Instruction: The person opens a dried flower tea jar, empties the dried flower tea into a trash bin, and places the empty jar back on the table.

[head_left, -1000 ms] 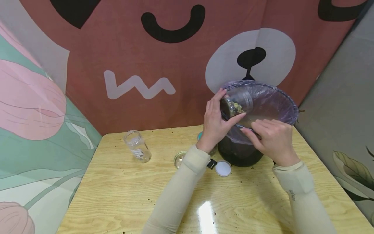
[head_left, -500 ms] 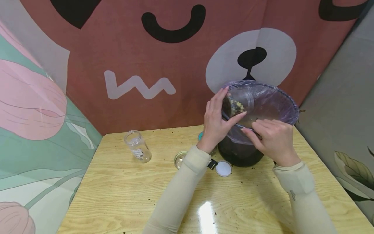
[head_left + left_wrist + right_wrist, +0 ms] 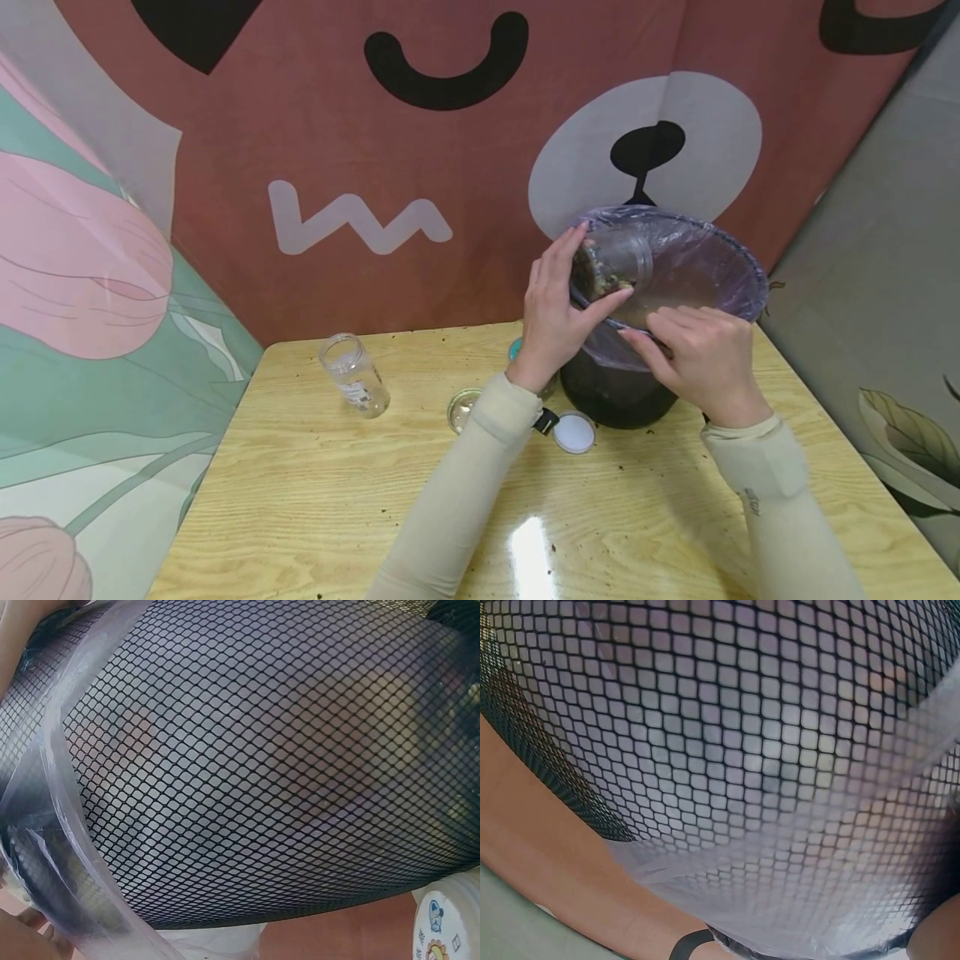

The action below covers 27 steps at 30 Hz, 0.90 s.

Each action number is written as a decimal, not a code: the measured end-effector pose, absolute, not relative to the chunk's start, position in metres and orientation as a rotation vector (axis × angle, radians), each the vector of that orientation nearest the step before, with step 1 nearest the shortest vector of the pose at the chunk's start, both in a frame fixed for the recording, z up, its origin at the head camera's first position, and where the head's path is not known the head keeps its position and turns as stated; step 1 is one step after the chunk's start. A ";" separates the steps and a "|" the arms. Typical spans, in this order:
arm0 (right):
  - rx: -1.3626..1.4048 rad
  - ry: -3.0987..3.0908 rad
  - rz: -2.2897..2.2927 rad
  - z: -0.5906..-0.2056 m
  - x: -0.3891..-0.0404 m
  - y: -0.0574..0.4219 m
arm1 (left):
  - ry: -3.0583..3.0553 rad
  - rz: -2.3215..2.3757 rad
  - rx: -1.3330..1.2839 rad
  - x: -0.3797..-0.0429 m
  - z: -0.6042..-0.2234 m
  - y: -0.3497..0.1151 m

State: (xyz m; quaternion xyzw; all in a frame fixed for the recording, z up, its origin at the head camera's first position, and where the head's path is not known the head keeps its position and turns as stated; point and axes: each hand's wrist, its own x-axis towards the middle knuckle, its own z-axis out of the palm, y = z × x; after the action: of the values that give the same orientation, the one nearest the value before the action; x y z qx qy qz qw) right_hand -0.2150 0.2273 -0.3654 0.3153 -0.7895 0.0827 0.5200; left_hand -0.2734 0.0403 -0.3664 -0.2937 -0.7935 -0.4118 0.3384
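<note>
In the head view my left hand (image 3: 555, 308) holds a clear jar (image 3: 626, 250) on its side, tilted inside the mouth of a black mesh bin (image 3: 618, 396). Dark and yellowish bits (image 3: 611, 283) lie along the jar's lower wall. My right hand (image 3: 701, 358) grips the bin's near rim, thumb outside and fingers curled over it. A thin purplish plastic liner (image 3: 701, 258) covers the bin's inside and folds over the rim. Mesh bin wall (image 3: 225, 765) fills most of the left wrist view, and the same mesh (image 3: 742, 735) fills the right wrist view.
A clear uncapped bottle (image 3: 360, 392) stands at the table's left. A gold-rimmed lid (image 3: 461, 410) and a white lid (image 3: 574, 433) lie near the bin. Something teal-topped (image 3: 514, 348) is partly hidden behind my left wrist. Dark crumbs dot the wooden table (image 3: 337, 500).
Inside the jar the yellowish bits have shifted, and fewer of them show now. My left hand and the jar have edged slightly right; my right hand stays on the rim.
</note>
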 end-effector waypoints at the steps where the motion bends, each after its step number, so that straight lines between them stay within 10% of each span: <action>1: 0.756 -1.893 0.198 -0.365 -0.215 0.227 | -2.068 -1.074 -0.764 -0.274 -0.367 0.040; 27: 0.756 -1.911 0.203 -0.367 -0.216 0.229 | -2.165 -1.049 -0.758 -0.271 -0.361 0.041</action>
State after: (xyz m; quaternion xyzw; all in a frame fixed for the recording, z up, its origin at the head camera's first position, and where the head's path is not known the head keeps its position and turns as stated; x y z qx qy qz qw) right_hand -0.2162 0.2287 -0.3670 0.3144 -0.7946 0.0845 0.5125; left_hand -0.2705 0.0407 -0.3609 -0.2864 -0.8176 -0.3959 0.3047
